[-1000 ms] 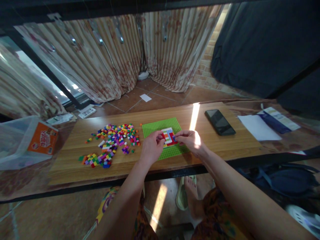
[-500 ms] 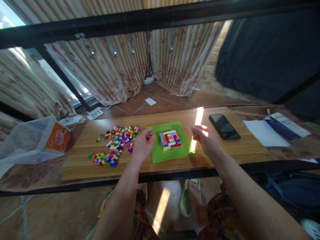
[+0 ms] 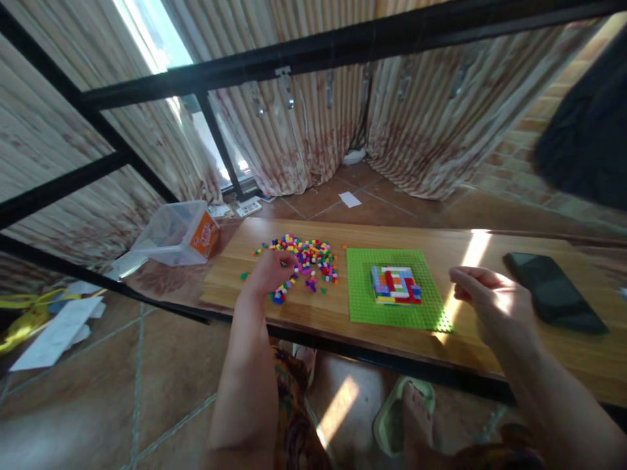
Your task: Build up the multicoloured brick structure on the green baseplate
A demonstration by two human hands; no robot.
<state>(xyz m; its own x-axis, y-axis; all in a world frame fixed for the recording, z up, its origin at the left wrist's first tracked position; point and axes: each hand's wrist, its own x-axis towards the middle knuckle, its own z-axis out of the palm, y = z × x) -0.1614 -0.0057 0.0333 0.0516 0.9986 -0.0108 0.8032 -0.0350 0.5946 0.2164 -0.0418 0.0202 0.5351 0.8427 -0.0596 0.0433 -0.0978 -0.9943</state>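
Note:
My left hand (image 3: 272, 271) is over the front left part of a pile of small coloured toy bricks (image 3: 313, 251). Its fingers are curled together, and whatever lies between them is too small to make out. A green studded baseplate (image 3: 362, 313) lies right of the pile. Near its middle stands a low, roughly square build of bricks (image 3: 396, 285) in red, white, blue, orange and yellow. My right hand (image 3: 494, 303) hovers beyond the baseplate's right edge, thumb and fingertips pinched. Any brick in that pinch cannot be seen.
A black phone (image 3: 553, 290) lies on the wooden board (image 3: 304, 316) at the right. To the left sits a clear plastic box (image 3: 171, 232) with an orange label. A dark metal rail (image 3: 343, 52) crosses above the far side, in front of curtains (image 3: 304, 143).
The view has swung to the left. My left hand has gone from the baseplate's left edge to the brick pile. My right hand stays pinched, a little farther from the baseplate.

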